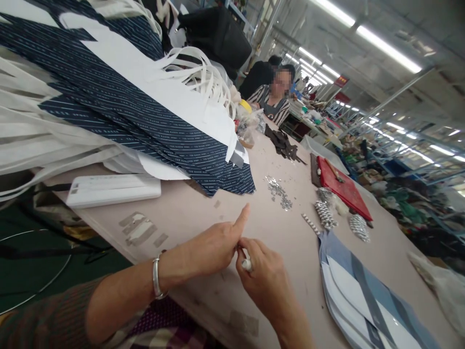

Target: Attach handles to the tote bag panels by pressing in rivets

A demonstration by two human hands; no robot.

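Observation:
My left hand, with a silver bracelet on its wrist, is held above the table. One of its digits points away from me while the others curl under and look closed; what they hold, if anything, is hidden. Touching it at the fingertips, my right hand is closed in a pinch. A small white thing shows between its fingers, too small to name. Beyond my hands lies a stack of navy striped fabric pieces with printed lettering and white backing. A scatter of small silvery metal pieces lies to its right.
A long white device sits at the table's left edge. On the right are blue and white layered pieces, black-and-white twisted bundles and a red flat item. Dark fabric strips lie farther back, near a seated person.

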